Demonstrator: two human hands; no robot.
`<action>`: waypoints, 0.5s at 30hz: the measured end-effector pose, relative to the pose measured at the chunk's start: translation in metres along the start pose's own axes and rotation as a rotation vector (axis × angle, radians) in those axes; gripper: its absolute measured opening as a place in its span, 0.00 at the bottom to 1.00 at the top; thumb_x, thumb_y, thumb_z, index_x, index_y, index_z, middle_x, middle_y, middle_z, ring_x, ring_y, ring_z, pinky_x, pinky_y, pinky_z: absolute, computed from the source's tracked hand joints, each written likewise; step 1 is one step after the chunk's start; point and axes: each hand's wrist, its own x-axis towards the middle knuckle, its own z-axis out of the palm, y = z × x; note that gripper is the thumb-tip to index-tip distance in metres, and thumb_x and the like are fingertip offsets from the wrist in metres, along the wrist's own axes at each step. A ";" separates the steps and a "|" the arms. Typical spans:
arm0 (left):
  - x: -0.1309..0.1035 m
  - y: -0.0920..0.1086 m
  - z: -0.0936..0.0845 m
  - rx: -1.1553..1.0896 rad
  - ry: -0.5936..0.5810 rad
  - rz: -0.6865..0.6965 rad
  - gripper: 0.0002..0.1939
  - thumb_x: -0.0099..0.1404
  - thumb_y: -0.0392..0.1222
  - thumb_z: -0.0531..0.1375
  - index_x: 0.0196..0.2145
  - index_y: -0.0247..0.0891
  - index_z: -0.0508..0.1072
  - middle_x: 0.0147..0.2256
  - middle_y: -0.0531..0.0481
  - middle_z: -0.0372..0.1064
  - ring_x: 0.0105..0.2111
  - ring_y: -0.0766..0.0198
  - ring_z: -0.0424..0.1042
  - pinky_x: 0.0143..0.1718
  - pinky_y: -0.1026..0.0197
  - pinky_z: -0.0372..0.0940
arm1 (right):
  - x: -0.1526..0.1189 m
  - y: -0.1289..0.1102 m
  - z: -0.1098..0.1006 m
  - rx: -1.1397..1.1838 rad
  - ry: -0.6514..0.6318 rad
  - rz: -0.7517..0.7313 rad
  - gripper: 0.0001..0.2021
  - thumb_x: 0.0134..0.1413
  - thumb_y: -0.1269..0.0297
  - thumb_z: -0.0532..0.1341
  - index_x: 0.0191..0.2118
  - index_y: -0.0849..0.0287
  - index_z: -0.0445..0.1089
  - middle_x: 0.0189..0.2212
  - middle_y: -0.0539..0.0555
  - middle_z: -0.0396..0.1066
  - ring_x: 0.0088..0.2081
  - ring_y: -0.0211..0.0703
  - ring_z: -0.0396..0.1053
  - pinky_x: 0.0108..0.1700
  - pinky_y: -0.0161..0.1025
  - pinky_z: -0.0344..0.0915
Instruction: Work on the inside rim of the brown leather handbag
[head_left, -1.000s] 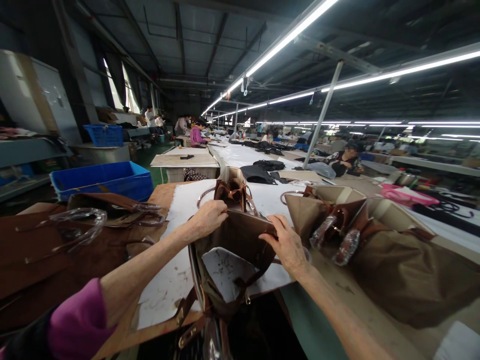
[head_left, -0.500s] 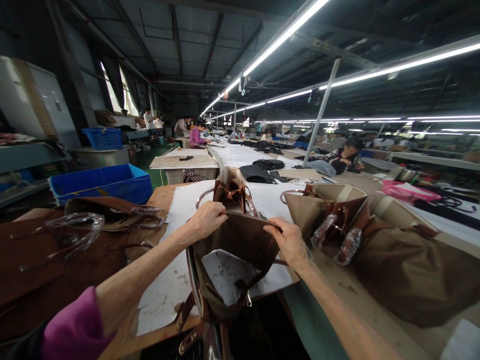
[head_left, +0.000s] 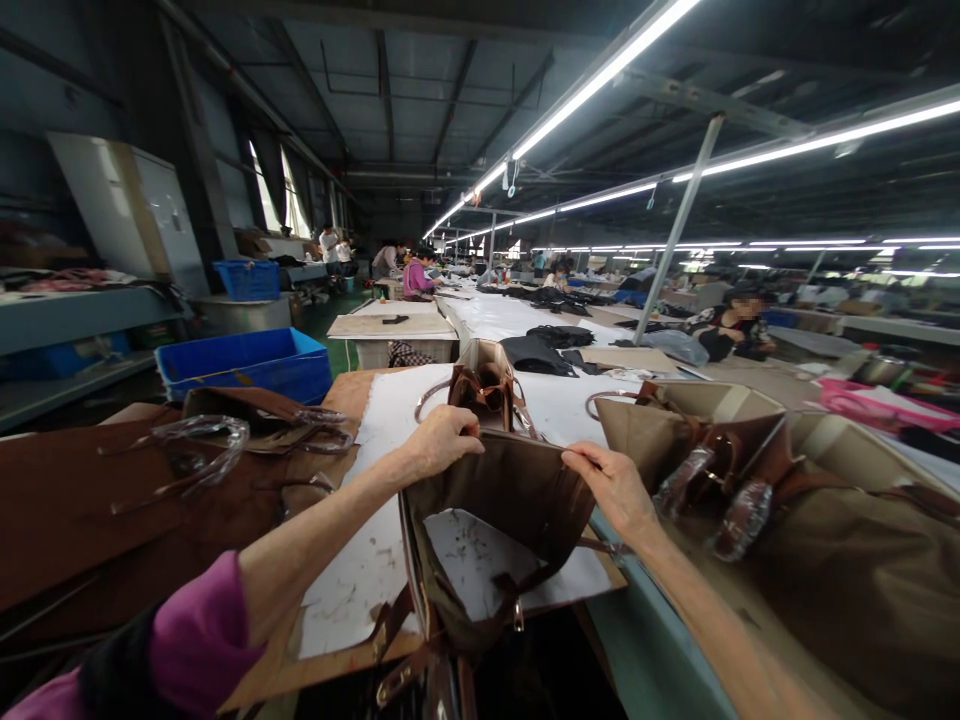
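Head view: holding open brown bag at front edge of white-covered worktop.
Pinched along far rim by nearly closed left hand and right hand; partly hiding second bag, flanked by reddish-brown bags and khaki bags.

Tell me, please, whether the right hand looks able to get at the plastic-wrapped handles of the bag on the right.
Probably yes: the wrapped handles are near the right hand with nothing visibly between, though its fingers would likely need to release the held bag.
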 end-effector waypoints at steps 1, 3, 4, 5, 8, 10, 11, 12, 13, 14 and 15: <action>0.000 0.001 0.000 -0.006 0.002 0.019 0.05 0.53 0.39 0.57 0.24 0.35 0.70 0.23 0.55 0.65 0.26 0.68 0.63 0.29 0.68 0.56 | 0.000 0.000 -0.001 -0.004 -0.005 0.012 0.13 0.49 0.54 0.53 0.29 0.58 0.68 0.24 0.49 0.67 0.30 0.41 0.63 0.34 0.34 0.56; 0.001 0.002 0.001 -0.013 0.003 0.050 0.05 0.54 0.38 0.56 0.25 0.35 0.70 0.24 0.55 0.66 0.27 0.68 0.63 0.30 0.68 0.56 | -0.001 0.000 -0.003 -0.012 -0.012 0.025 0.13 0.49 0.54 0.53 0.29 0.59 0.68 0.24 0.49 0.67 0.30 0.41 0.63 0.34 0.34 0.56; 0.002 0.002 0.001 -0.014 0.004 0.058 0.05 0.54 0.37 0.56 0.26 0.35 0.70 0.24 0.55 0.66 0.27 0.68 0.63 0.30 0.68 0.56 | -0.001 0.000 -0.004 -0.014 -0.015 0.028 0.14 0.49 0.54 0.53 0.28 0.59 0.68 0.24 0.49 0.67 0.30 0.41 0.63 0.34 0.34 0.56; 0.003 0.003 0.001 -0.013 0.006 0.059 0.05 0.54 0.37 0.56 0.26 0.35 0.70 0.24 0.55 0.66 0.27 0.68 0.63 0.30 0.68 0.56 | -0.001 0.000 -0.004 -0.015 -0.014 0.030 0.14 0.49 0.54 0.53 0.28 0.59 0.68 0.24 0.49 0.67 0.29 0.40 0.63 0.34 0.34 0.56; 0.005 0.003 0.003 -0.013 0.021 0.027 0.04 0.53 0.37 0.56 0.24 0.34 0.69 0.23 0.55 0.65 0.26 0.68 0.63 0.29 0.68 0.56 | 0.000 0.000 -0.004 -0.019 -0.010 0.020 0.14 0.49 0.53 0.53 0.28 0.59 0.68 0.24 0.49 0.67 0.29 0.40 0.63 0.34 0.34 0.56; 0.008 0.003 0.003 -0.025 0.030 -0.011 0.05 0.51 0.37 0.56 0.21 0.34 0.68 0.22 0.55 0.64 0.25 0.68 0.62 0.27 0.67 0.55 | 0.000 0.001 -0.004 -0.019 -0.012 0.008 0.15 0.49 0.53 0.53 0.28 0.59 0.68 0.24 0.49 0.67 0.29 0.40 0.63 0.34 0.33 0.56; 0.009 0.003 0.004 -0.032 0.034 -0.031 0.05 0.51 0.37 0.56 0.21 0.34 0.68 0.21 0.55 0.64 0.25 0.68 0.62 0.26 0.67 0.54 | 0.000 0.001 -0.004 -0.018 -0.015 0.004 0.15 0.49 0.53 0.53 0.28 0.59 0.68 0.24 0.49 0.67 0.29 0.40 0.63 0.34 0.33 0.56; 0.010 0.003 0.004 -0.038 0.035 -0.052 0.05 0.50 0.37 0.57 0.20 0.34 0.68 0.20 0.56 0.63 0.24 0.68 0.62 0.25 0.67 0.54 | 0.000 0.001 -0.004 -0.018 -0.019 0.003 0.15 0.50 0.53 0.53 0.28 0.59 0.68 0.24 0.49 0.67 0.29 0.40 0.63 0.34 0.33 0.56; 0.012 0.004 0.004 -0.042 0.037 -0.072 0.05 0.50 0.37 0.57 0.20 0.34 0.68 0.19 0.56 0.62 0.23 0.69 0.61 0.25 0.67 0.53 | 0.000 0.002 -0.004 -0.018 -0.022 0.006 0.15 0.50 0.53 0.53 0.28 0.59 0.68 0.24 0.49 0.67 0.29 0.40 0.63 0.34 0.33 0.56; 0.013 0.005 0.004 -0.042 0.039 -0.091 0.04 0.50 0.37 0.57 0.20 0.34 0.68 0.19 0.56 0.62 0.23 0.69 0.61 0.24 0.67 0.53 | 0.000 0.002 -0.004 -0.019 -0.025 0.010 0.15 0.50 0.52 0.53 0.28 0.59 0.68 0.24 0.49 0.66 0.29 0.39 0.62 0.34 0.33 0.56; 0.014 0.005 0.004 -0.040 0.041 -0.107 0.04 0.49 0.37 0.57 0.20 0.34 0.68 0.18 0.57 0.61 0.22 0.69 0.61 0.23 0.67 0.52 | 0.000 0.002 -0.004 -0.021 -0.026 0.014 0.15 0.50 0.52 0.53 0.28 0.59 0.68 0.24 0.49 0.66 0.29 0.39 0.62 0.33 0.33 0.56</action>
